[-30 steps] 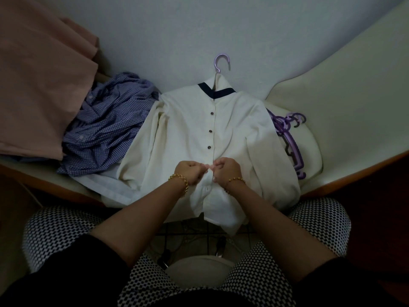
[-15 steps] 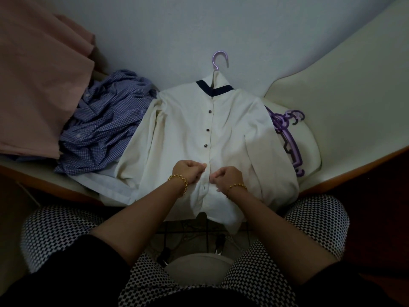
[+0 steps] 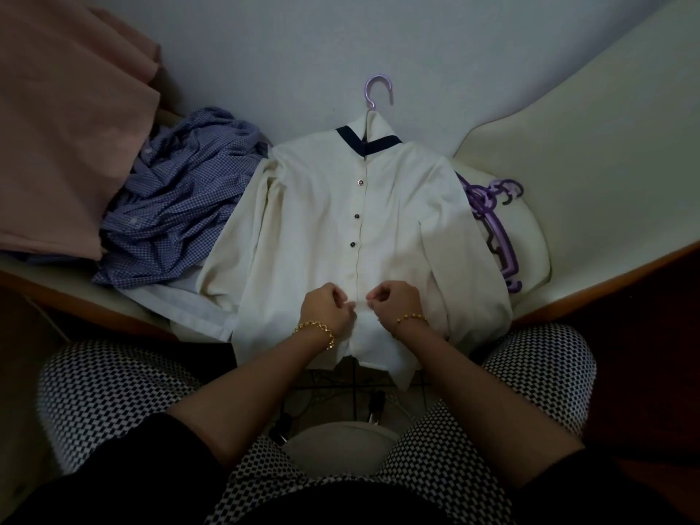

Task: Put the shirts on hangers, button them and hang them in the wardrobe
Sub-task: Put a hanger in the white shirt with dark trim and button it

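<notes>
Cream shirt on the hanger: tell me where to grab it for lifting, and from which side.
Probably the purple hook, poking free beyond the navy collar of the cream shirt: the only rigid part showing. The shirt lies flat, collar away from the person, so reach over it from above. The left hand and right hand pinch its front low down.

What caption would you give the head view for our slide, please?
The left hand and right hand pinch the front of a cream shirt on a purple hanger.
</notes>
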